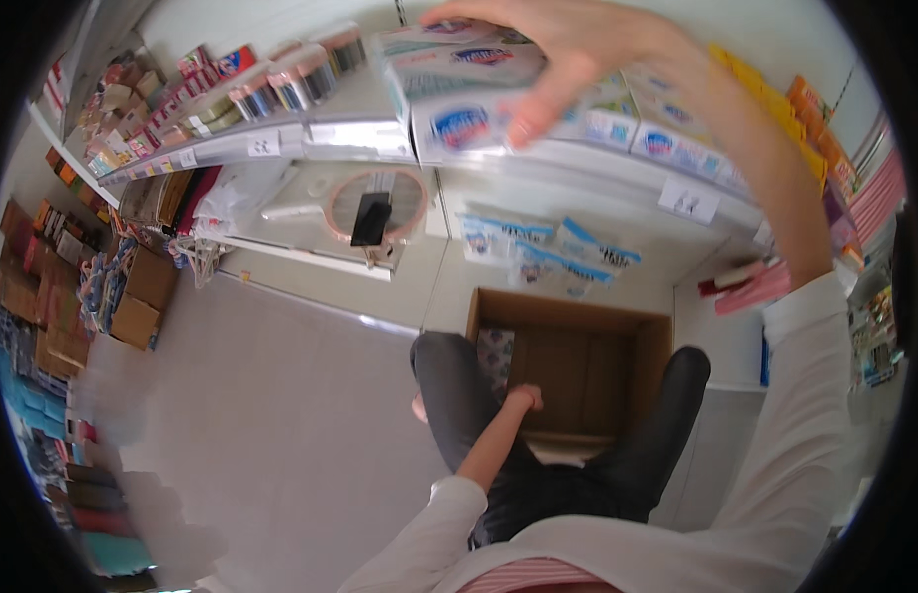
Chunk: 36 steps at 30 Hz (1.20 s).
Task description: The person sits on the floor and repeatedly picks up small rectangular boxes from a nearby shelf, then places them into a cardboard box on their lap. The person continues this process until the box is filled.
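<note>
My right hand (578, 54) is raised to the upper shelf, its thumb and fingers spread wide across a stack of white packs (457, 127) with blue oval labels. The thumb lies across the front of the stack; whether it presses on the packs I cannot tell. Between my knees, my left hand (525, 397) hangs low at the near left side of an open cardboard box (578, 306). Its fingers look curled in, and anything inside them is hidden. A pale patterned package (496, 358) stands in the box's left side, just beyond that hand.
Striped cylindrical tubs (301, 77) and small boxes line the shelf's left part. Below lie blue-and-white bags (548, 252) and a round pink-rimmed racket (380, 205) with a dark phone-like object over it. Cartons (143, 292) stand at left. Yellow packets (765, 89) hang at right.
</note>
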### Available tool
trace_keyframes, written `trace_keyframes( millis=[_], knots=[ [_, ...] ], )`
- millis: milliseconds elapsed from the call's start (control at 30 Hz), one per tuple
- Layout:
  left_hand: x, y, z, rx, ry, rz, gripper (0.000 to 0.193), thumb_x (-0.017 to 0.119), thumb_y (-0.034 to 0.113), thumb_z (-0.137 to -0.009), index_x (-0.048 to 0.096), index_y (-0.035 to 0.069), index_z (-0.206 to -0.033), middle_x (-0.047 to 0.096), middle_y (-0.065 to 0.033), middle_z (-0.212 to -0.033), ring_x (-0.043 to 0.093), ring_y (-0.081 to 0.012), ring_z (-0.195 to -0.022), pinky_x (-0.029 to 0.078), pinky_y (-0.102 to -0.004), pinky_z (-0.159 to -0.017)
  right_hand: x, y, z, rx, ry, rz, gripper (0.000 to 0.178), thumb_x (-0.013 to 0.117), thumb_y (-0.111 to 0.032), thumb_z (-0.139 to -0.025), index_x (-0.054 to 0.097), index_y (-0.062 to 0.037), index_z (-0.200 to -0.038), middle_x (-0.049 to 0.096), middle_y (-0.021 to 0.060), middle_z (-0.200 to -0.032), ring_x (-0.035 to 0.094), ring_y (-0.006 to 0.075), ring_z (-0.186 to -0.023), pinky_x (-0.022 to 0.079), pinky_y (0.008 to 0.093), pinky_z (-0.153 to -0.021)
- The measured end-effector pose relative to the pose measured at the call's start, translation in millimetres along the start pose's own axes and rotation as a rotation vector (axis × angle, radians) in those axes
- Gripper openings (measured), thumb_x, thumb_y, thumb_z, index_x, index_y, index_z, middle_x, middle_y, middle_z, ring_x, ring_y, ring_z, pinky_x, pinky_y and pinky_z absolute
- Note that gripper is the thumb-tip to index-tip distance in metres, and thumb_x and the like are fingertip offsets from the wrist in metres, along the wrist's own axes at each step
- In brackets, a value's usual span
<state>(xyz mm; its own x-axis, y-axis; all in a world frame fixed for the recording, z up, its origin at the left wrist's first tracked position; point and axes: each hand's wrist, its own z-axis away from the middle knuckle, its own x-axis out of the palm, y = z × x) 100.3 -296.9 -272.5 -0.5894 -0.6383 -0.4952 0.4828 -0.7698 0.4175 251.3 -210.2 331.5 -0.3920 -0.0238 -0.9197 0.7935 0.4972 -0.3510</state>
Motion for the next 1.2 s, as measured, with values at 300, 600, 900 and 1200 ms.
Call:
trace_keyframes(
  millis=[300,600,900,1200],
  knots=[
    [-36.4,20.1,62.1,0.172,0.015,1.092,0.058,0.043,0.049,-0.080,0.047,0.005,-0.117,0.057,-0.0127,-0.109,0.056,-0.0272,-0.099,0.045,-0.0389,-0.083,162.5,-68.3,140.0,0.151,-0.448,0.091,0.099,0.075,-0.030,-0.039,0.033,0.0111,-0.120,0.041,0.0216,-0.110,0.039,0.0345,-0.105,0.028,0.0374,-0.094],
    [-39.2,52.3,100.5,0.303,-0.216,1.814,0.056,0.048,0.046,-0.085,0.046,0.000,-0.117,0.056,-0.0105,-0.111,0.057,-0.0213,-0.095,0.046,-0.0356,-0.081,395.7,-11.5,259.6,0.714,0.013,-0.075,0.109,0.076,-0.041,-0.038,0.032,0.0115,-0.121,0.042,0.0213,-0.109,0.039,0.0337,-0.104,0.029,0.0378,-0.093],
    [-19.6,41.6,70.2,0.008,0.095,1.296,0.046,0.071,0.026,-0.072,0.056,-0.008,-0.099,0.062,-0.0125,-0.094,0.061,-0.0179,-0.082,0.049,-0.0293,-0.069,478.5,-22.9,272.8,0.920,0.269,-0.267,0.112,0.076,-0.049,-0.048,0.023,0.0046,-0.131,0.031,0.0225,-0.126,0.030,0.0347,-0.117,0.024,0.0405,-0.098],
    [-21.9,48.1,63.2,0.038,0.130,1.272,0.044,0.073,0.021,-0.070,0.056,-0.009,-0.097,0.063,-0.0119,-0.091,0.062,-0.0164,-0.078,0.050,-0.0277,-0.066,522.9,10.5,298.0,1.318,0.848,-1.638,0.061,0.064,-0.034,-0.078,0.040,0.0016,-0.121,0.052,0.0118,-0.112,0.052,0.0205,-0.101,0.042,0.0315,-0.085]
  ],
)
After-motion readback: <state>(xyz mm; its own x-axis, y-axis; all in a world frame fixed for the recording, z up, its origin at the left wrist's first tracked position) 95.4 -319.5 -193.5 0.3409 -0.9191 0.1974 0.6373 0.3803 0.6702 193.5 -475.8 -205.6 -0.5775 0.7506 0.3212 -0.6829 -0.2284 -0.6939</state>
